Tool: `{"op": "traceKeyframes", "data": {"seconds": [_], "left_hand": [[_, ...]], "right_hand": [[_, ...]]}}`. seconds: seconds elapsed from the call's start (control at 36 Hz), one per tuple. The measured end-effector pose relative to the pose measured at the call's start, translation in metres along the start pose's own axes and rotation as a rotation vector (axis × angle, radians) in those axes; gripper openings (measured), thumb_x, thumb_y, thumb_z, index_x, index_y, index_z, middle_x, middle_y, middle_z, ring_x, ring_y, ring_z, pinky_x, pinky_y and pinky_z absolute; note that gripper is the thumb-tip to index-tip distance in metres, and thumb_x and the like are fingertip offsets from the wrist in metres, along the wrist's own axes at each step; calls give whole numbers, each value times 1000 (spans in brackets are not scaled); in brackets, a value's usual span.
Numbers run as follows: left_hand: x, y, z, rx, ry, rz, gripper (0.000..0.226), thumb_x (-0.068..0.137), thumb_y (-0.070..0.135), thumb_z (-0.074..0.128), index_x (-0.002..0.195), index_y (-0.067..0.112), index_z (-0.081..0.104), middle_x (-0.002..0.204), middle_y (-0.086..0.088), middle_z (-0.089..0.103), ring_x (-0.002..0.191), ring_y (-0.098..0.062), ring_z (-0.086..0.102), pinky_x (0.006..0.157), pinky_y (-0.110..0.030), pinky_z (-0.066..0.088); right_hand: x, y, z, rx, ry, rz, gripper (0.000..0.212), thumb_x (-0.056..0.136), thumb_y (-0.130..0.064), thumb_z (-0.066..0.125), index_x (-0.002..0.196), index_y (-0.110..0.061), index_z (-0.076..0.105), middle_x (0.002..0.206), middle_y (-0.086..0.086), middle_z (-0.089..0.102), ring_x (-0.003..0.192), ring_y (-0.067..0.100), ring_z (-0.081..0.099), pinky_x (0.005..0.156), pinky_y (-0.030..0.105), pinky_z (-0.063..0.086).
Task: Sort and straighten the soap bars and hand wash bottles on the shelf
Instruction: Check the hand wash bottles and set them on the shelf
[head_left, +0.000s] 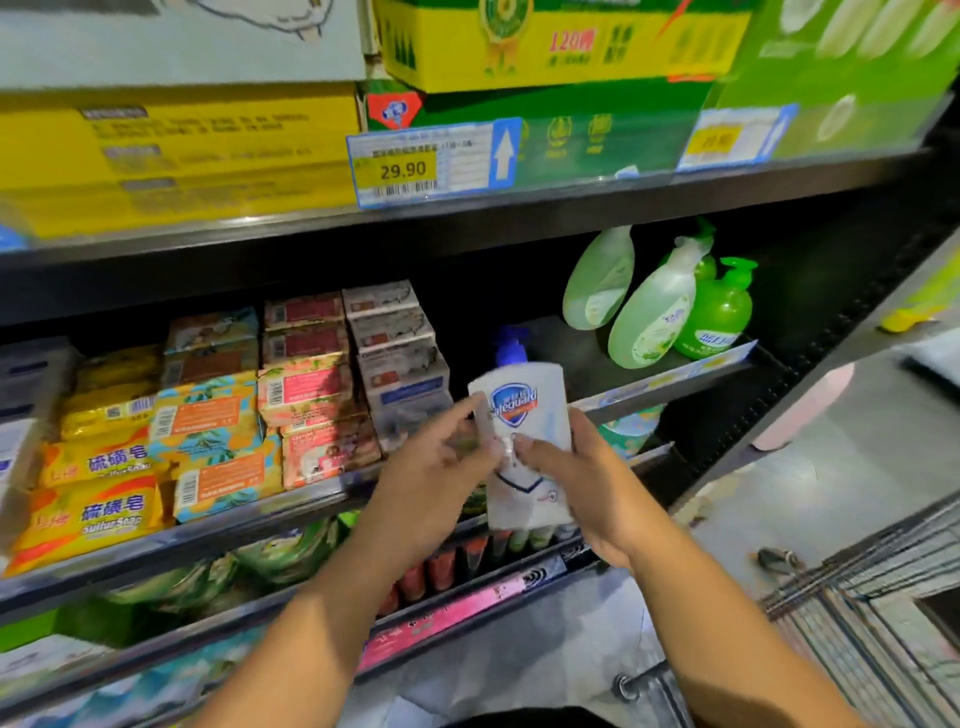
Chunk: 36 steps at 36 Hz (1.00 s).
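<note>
White bottle: we hold a white Safeguard hand wash bottle (524, 441) with a blue pump top in the air in front of the soap shelf (291, 512), upright and tipped slightly left.
Left hand: our left hand (441, 467) is half closed on the bottle's left edge, fingers reaching across its front.
Right hand: our right hand (582, 478) wraps the bottle's right side, thumb pressed on the label.
Soap bars: stacks of soap bars (218, 410) fill the shelf's left part; yellow sulfur soap packs (98, 509) lie at the front left.
Green bottles: three green hand wash bottles (660, 301) sit at the shelf's right end, two leaning left, one upright.
Gap: between the soap stacks and the green bottles we see bare shelf.
Price tag: a tag (431, 163) reading 29.90 hangs from the shelf above.
Cart: a wire cart (852, 623) stands at lower right.
</note>
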<state>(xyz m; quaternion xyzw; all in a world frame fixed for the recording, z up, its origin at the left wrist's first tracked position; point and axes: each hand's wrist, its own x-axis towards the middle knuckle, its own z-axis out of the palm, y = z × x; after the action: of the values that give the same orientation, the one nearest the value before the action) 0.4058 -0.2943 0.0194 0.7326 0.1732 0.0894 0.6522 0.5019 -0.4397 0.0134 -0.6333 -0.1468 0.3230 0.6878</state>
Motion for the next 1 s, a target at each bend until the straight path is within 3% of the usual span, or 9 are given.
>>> {"op": "traceKeyframes", "data": {"seconds": [0.11, 0.22, 0.31, 0.39, 0.5, 0.67, 0.81, 0.89, 1.0], "left_hand": [[-14, -6, 12, -220, -23, -74, 34, 96, 27, 61, 124, 45, 56, 112, 29, 69, 101, 11, 64, 78, -9, 49], [-19, -3, 16, -493, -6, -180, 51, 86, 36, 73, 132, 21, 58, 117, -8, 72, 104, -28, 70, 93, -51, 55], [-19, -4, 13, -630, 59, -230, 55, 83, 34, 70, 131, 9, 59, 115, -20, 71, 104, -40, 68, 92, -57, 54], [-20, -6, 11, -727, 84, -225, 60, 81, 38, 70, 133, 10, 57, 119, -21, 69, 110, -43, 66, 96, -65, 49], [-18, -3, 13, -723, 115, -159, 72, 71, 41, 79, 134, 15, 55, 122, -14, 70, 110, -36, 68, 90, -55, 55], [-10, 8, 9, -698, 148, -131, 50, 78, 27, 69, 125, 15, 60, 118, -6, 72, 111, -24, 68, 86, -41, 59], [-6, 21, 19, -809, 175, -244, 75, 63, 36, 82, 129, 14, 56, 106, -9, 71, 92, -25, 70, 71, -39, 59], [-1, 15, 13, -931, 204, -219, 85, 65, 27, 89, 138, 14, 48, 113, -19, 68, 102, -35, 68, 81, -50, 58], [-3, 12, 11, -1039, 150, -218, 78, 73, 42, 75, 140, 9, 50, 123, -20, 67, 105, -32, 69, 77, -46, 59]], "right_hand": [[-16, 6, 7, -118, -24, -9, 31, 104, -15, 51, 134, -22, 58, 119, 3, 72, 110, 22, 68, 91, 34, 55], [-28, 7, 16, -203, -36, -37, 32, 101, -27, 54, 128, -44, 57, 116, -2, 57, 103, -2, 61, 92, 21, 49], [-33, 8, 20, -83, 52, -78, 35, 98, -2, 58, 125, -22, 65, 106, 10, 53, 80, 4, 61, 69, 17, 49], [-37, 16, 21, -34, 127, -31, 35, 86, -19, 78, 117, -15, 63, 105, 11, 62, 81, 14, 64, 67, 25, 51], [-48, 24, 26, 144, -40, 96, 43, 77, -26, 77, 114, -6, 67, 107, 18, 74, 95, 33, 71, 79, 40, 60], [-40, 31, 36, -231, 417, -302, 57, 63, -29, 96, 99, -27, 52, 92, -9, 63, 83, 21, 67, 70, 47, 57], [-45, 27, 19, -446, 242, -584, 40, 75, -46, 80, 109, -38, 61, 104, -8, 54, 95, 16, 58, 74, 24, 49], [-47, 22, 13, -243, 99, -475, 35, 86, -52, 68, 113, -30, 70, 105, 1, 63, 97, 21, 62, 78, 24, 49], [-45, 18, 20, 158, 26, -28, 54, 74, -39, 77, 119, -13, 64, 112, 10, 72, 97, 25, 68, 78, 34, 57]]}}
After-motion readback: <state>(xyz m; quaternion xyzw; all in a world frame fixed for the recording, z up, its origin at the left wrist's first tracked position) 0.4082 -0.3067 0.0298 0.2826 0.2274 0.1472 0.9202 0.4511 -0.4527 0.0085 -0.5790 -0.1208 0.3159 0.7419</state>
